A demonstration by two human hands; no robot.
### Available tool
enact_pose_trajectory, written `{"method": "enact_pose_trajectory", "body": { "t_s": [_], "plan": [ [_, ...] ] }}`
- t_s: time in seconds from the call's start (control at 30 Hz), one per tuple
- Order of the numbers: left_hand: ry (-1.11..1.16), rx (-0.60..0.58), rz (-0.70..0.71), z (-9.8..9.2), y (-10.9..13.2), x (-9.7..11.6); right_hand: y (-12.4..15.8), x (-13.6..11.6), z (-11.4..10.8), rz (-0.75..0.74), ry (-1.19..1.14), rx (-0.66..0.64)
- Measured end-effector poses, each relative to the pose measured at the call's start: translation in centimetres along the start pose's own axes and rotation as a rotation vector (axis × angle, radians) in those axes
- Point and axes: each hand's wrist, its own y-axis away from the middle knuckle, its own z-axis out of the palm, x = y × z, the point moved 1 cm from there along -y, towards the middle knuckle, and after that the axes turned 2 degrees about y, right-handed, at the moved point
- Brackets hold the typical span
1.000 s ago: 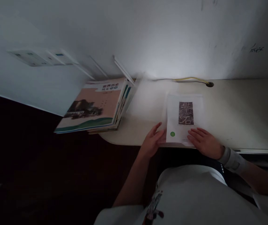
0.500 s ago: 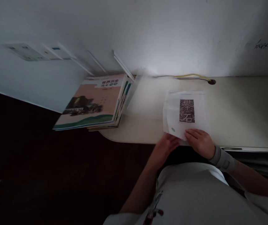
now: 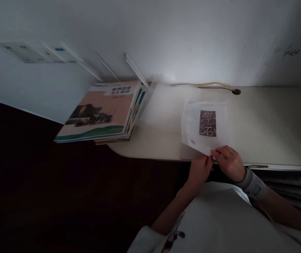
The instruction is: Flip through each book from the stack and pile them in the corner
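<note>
A white printed paper [image 3: 192,123] lies on the desk in front of me, its lower edge lifted and bent up. It carries a dark rectangle with light characters and a small green mark; I cannot tell if it is one sheet or a thin booklet. My right hand [image 3: 229,163] pinches the lower edge between thumb and fingers. Close beside it, my left hand [image 3: 201,169] is closed at the same edge from below, its fingertips partly hidden. A grey band [image 3: 253,183] is around my right wrist.
To the left, a stack of books [image 3: 98,112] overhangs the rounded end of the pale desk [image 3: 266,130]. A blurred, pale translucent sheet [image 3: 163,105] lies between stack and paper. A yellow cable [image 3: 213,83] runs along the wall to a round desk hole [image 3: 236,91].
My left hand has moved right, up against the right hand, and closed at the paper's lower edge. My right hand has gone from lying on the paper to pinching its edge.
</note>
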Motion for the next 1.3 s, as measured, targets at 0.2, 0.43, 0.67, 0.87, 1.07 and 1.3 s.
{"method": "enact_pose_trajectory", "body": {
  "t_s": [0.2, 0.43, 0.67, 0.87, 1.07, 1.3],
  "plan": [
    [0.046, 0.147, 0.098, 0.3, 0.0, 0.2, 0.4, -0.3, 0.1, -0.073, 0.008, 0.001],
    [0.318, 0.017, -0.072, -1.0, 1.0, 0.5, 0.4, -0.1, -0.6, -0.066, -0.064, -0.075],
    [0.371, 0.309, -0.215, -8.8, 1.2, -3.2, -0.6, 2.5, -0.5, 0.138, -0.106, -0.069],
    [0.184, 0.346, -0.079, -11.4, -4.3, -5.1, 0.0, 5.8, 1.3, 0.329, 0.172, -0.237],
    [0.465, 0.064, -0.187, -11.6, -7.4, -4.6, 2.1, 6.4, 2.9, 0.354, 0.279, -0.281],
    [0.605, 0.016, -0.287, -10.7, -9.0, -2.3, 2.8, 6.5, 3.5, 0.359, 0.203, -0.204]
  ]
}}
